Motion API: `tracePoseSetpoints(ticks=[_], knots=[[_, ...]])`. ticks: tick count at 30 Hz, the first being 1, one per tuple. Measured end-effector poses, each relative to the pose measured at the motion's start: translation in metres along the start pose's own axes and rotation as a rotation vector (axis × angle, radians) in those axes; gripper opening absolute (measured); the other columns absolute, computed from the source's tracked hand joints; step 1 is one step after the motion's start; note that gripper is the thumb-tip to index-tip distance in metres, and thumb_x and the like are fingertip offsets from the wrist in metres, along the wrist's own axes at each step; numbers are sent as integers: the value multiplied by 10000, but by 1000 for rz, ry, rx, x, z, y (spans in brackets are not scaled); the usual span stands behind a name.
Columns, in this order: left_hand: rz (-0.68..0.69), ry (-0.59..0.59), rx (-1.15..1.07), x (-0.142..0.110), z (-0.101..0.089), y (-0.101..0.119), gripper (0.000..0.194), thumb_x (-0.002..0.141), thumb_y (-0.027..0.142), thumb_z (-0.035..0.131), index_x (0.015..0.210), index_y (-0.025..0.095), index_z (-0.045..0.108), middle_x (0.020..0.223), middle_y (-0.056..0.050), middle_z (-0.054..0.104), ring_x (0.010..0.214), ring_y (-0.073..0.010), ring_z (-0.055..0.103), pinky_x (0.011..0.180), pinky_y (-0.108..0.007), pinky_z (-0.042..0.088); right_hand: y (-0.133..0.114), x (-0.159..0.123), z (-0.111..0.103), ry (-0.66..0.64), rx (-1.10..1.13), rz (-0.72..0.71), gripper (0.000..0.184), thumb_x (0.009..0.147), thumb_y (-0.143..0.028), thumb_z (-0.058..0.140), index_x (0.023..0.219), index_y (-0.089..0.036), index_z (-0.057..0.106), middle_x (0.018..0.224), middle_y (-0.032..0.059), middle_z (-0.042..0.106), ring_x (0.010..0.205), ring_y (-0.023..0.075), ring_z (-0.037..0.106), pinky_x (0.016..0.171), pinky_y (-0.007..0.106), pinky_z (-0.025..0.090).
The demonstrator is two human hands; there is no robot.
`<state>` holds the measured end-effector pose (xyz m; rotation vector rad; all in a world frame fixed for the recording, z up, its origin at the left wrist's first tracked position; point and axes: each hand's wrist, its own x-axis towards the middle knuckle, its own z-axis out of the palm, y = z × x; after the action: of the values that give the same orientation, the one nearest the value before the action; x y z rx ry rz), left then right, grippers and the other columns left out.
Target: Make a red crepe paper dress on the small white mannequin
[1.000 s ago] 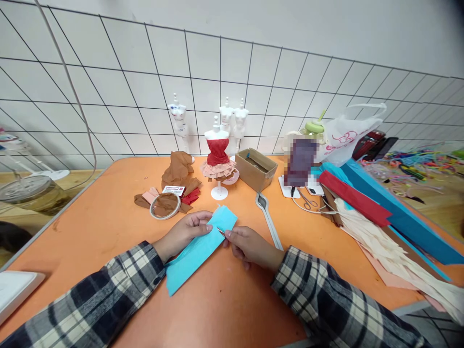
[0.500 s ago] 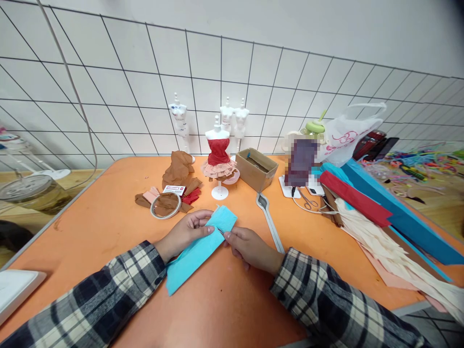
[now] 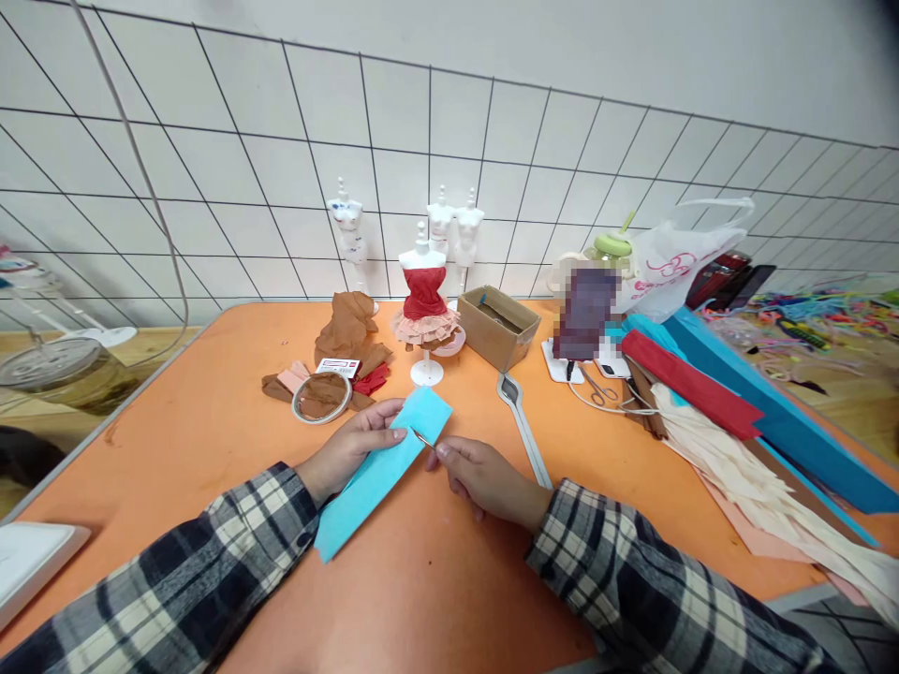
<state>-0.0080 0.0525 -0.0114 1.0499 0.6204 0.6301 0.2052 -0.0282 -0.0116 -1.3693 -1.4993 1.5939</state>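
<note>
A long strip of light blue fabric (image 3: 379, 473) lies slanted across the orange table (image 3: 211, 412). My left hand (image 3: 351, 447) is closed on the strip's upper part, thumb on top. My right hand (image 3: 484, 479) pinches a thin metal needle (image 3: 422, 438) whose tip sits at the strip's right edge. Both sleeves are dark plaid. Behind the hands stands a small white mannequin in a red and pink ruffled dress (image 3: 424, 309).
A tape roll (image 3: 321, 398) and brown fabric scraps (image 3: 347, 332) lie at the left rear. A cardboard box (image 3: 497, 328), a white tool (image 3: 523, 426), scissors (image 3: 596, 386) and stacked coloured paper sheets (image 3: 709, 393) fill the right. Bare mannequins (image 3: 453, 225) stand by the wire grid.
The blue strip has shifted slightly up and left in my left hand. My right hand has drawn back a little, so the needle shows clear of the fabric edge.
</note>
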Motion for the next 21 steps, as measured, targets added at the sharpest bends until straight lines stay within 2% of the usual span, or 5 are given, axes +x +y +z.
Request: tracePoseSetpoints(ticks=[4, 7, 10, 16, 21], knots=[[-6, -47, 61, 1, 3, -2, 395, 781, 247, 792, 1126, 166, 618, 1023, -70, 760, 844, -176, 714, 768, -251, 538, 3, 2, 2, 8, 0, -27, 447, 988, -609, 359, 944, -202, 541, 679, -53, 418, 448, 58, 358, 343, 160, 346], [16, -45, 95, 0, 6, -2, 393, 783, 249, 797, 1118, 175, 607, 1005, -56, 763, 826, -163, 713, 741, -232, 532, 3, 4, 1, -5, 35, 26, 438, 979, -617, 378, 895, -204, 496, 696, -51, 421, 452, 57, 356, 345, 165, 351], [35, -45, 110, -1, 6, -2, 405, 783, 265, 800, 1123, 176, 600, 990, -52, 764, 819, -166, 716, 727, -231, 529, 3, 5, 0, -28, 53, 67, 460, 971, -626, 381, 908, -195, 528, 687, -50, 400, 445, 62, 351, 331, 176, 363], [25, -85, 171, -1, 9, -2, 387, 802, 283, 786, 1128, 161, 616, 994, -63, 761, 821, -168, 713, 723, -233, 526, 5, 6, 0, -64, 46, 12, 445, 938, -636, 452, 926, -200, 541, 677, -54, 401, 455, 69, 391, 341, 183, 414], [44, -109, 191, -2, 11, -1, 362, 807, 279, 784, 1116, 167, 633, 1024, -60, 756, 868, -164, 703, 768, -237, 524, 1, 5, 0, -54, 37, 52, 388, 944, -583, 482, 916, -199, 527, 677, -59, 393, 443, 62, 360, 346, 186, 377]])
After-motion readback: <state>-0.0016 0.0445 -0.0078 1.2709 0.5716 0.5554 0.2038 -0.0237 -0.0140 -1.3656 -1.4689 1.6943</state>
